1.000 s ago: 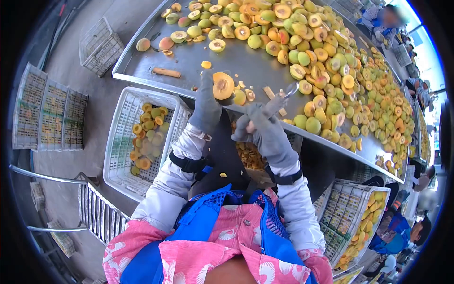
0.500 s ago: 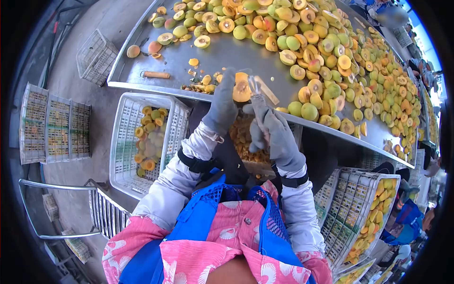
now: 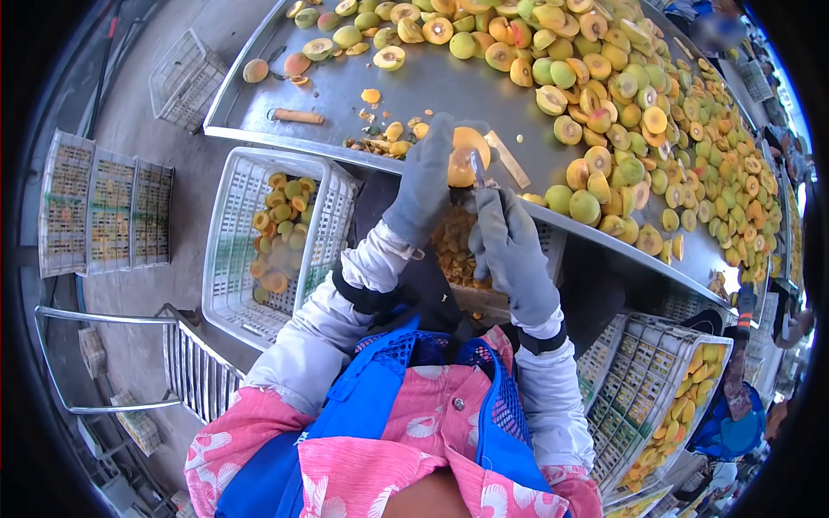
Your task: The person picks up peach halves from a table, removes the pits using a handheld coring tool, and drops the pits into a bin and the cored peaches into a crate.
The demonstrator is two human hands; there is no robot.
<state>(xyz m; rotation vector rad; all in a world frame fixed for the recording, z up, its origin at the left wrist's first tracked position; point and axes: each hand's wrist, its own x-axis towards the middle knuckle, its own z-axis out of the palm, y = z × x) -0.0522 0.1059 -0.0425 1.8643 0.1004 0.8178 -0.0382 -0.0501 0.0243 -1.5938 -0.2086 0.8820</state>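
My left hand (image 3: pixel 420 186), in a grey glove, grips a halved yellow peach (image 3: pixel 466 142) by its side, cut face showing. My right hand (image 3: pixel 511 250), gloved too, is closed around a small tool with a narrow metal tip (image 3: pixel 477 166). That tip lies against the peach's cut face; the handle is hidden in my fingers. Both hands are over the near edge of the metal table (image 3: pixel 345 154). Beneath them, a container of peach scraps (image 3: pixel 462 246) shows between my arms.
Many peach halves (image 3: pixel 604 112) are heaped on the table. A wooden-handled tool (image 3: pixel 296 116) and a wooden stick (image 3: pixel 507 160) lie near its edge. A white crate (image 3: pixel 220 250) with peach halves stands at left; a filled crate (image 3: pixel 643 388) is at right. People work at far right.
My right hand has brought the tool's tip onto the peach half, which has tilted in my left hand. The view has shifted slightly.
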